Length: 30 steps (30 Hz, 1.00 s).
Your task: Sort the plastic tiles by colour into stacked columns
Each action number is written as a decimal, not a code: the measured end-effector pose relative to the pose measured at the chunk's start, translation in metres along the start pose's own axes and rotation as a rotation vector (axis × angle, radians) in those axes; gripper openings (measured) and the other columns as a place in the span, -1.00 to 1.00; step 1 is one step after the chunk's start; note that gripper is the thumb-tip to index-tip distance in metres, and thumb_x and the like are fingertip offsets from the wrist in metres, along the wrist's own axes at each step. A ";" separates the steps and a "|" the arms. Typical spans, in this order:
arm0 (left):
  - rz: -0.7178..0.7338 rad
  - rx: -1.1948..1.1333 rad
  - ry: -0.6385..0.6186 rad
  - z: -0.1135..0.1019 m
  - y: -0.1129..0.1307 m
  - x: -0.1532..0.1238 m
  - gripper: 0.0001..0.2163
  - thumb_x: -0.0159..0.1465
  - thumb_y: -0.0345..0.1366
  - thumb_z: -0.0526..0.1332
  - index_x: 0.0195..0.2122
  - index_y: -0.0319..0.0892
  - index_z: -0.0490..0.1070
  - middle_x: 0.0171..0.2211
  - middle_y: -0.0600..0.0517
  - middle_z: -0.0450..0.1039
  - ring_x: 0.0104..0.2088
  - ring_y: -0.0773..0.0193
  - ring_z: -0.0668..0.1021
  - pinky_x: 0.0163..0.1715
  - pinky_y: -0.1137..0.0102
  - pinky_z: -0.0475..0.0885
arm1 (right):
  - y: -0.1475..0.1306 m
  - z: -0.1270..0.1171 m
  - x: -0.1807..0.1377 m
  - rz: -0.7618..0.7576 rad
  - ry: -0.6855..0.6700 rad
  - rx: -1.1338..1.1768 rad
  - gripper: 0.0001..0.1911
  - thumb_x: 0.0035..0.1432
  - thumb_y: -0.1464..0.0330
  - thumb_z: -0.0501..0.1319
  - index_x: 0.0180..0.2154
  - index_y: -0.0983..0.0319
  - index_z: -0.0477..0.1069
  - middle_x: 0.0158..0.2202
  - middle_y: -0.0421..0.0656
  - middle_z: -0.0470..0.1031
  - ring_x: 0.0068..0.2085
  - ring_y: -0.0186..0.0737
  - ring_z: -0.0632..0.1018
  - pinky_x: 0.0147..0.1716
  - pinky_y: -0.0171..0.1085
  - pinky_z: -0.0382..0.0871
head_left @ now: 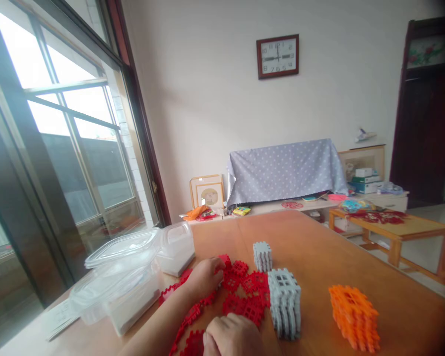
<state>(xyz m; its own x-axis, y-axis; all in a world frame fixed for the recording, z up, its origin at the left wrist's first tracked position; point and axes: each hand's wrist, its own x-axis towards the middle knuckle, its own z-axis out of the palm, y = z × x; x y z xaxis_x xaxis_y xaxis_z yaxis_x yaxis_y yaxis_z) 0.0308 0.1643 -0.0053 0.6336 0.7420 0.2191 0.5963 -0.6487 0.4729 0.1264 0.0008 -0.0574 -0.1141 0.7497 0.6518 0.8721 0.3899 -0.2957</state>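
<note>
Several red interlocking square tiles [244, 291] lie scattered on the wooden table [319, 237]. My left hand [204, 278] rests on the far left of the red tiles, fingers curled around one. My right hand [232, 337] sits at the near edge of the red pile, fingers closed over tiles; what it grips is hidden. A tall stack of grey tiles [285, 302] stands just right of the pile, and a smaller grey stack [262, 256] stands behind it. An orange stack [354, 317] stands further right.
Clear plastic containers with lids [133, 277] stand at the table's left, next to a large window [59, 138]. A low wooden table [400, 227] with clutter and a cloth-covered cabinet [285, 168] lie beyond. A clock [277, 56] hangs on the wall.
</note>
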 end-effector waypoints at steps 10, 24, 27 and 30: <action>0.090 0.170 -0.020 -0.011 -0.013 -0.067 -0.90 0.19 -0.43 0.17 -0.42 -0.11 0.44 -0.35 0.06 0.50 -0.23 0.21 0.50 -0.22 0.38 0.32 | 0.000 -0.012 -0.002 -0.002 0.002 0.041 -0.85 0.17 0.46 0.15 -0.44 0.14 0.31 -0.48 -0.26 0.51 -0.43 -0.26 0.50 -0.41 -0.19 -0.01; -0.214 0.265 0.024 0.002 -0.048 -0.020 -0.62 0.14 -0.06 0.32 -0.06 -0.13 0.51 -0.09 -0.13 0.57 -0.03 -0.08 0.55 -0.01 0.14 0.35 | 0.007 -0.010 -0.002 0.021 -0.053 0.021 -0.84 0.18 0.46 0.16 -0.45 0.15 0.34 -0.48 -0.26 0.53 -0.44 -0.30 0.53 -0.44 -0.23 0.02; -0.230 0.270 0.072 0.001 -0.045 -0.021 -0.78 0.15 -0.17 0.29 -0.21 -0.14 0.51 -0.19 -0.09 0.57 -0.11 -0.02 0.56 -0.07 0.19 0.36 | 0.007 -0.009 -0.002 0.019 -0.037 0.026 -0.83 0.18 0.46 0.16 -0.45 0.15 0.34 -0.48 -0.26 0.53 -0.44 -0.29 0.53 -0.43 -0.23 0.02; -0.226 0.258 0.117 -0.005 -0.039 -0.031 -0.77 0.15 -0.21 0.28 -0.17 -0.14 0.51 -0.15 -0.08 0.57 -0.08 0.02 0.56 -0.05 0.22 0.35 | 0.006 -0.011 -0.001 0.016 -0.018 0.032 -0.83 0.19 0.47 0.15 -0.44 0.15 0.34 -0.48 -0.26 0.52 -0.42 -0.28 0.53 -0.42 -0.22 0.02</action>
<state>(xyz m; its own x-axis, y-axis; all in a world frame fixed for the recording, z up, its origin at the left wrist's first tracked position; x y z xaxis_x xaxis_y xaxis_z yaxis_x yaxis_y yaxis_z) -0.0142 0.1673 -0.0259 0.4198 0.8762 0.2367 0.8291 -0.4763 0.2928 0.1369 -0.0037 -0.0526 -0.1094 0.7655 0.6341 0.8581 0.3947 -0.3285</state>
